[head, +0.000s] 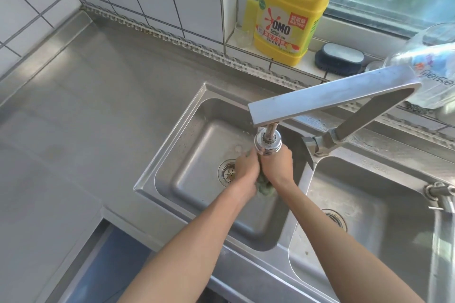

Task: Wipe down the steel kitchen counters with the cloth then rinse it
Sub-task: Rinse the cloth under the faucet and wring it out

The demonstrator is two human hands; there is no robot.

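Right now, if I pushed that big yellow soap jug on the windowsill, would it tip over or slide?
The yellow jug would probably slide more than tip: its base looks wide and flat on the tiled sill. It's opaque, so how full it is can't be seen; if full, it's likely heavy. Its moulded handle should make lifting it easier.
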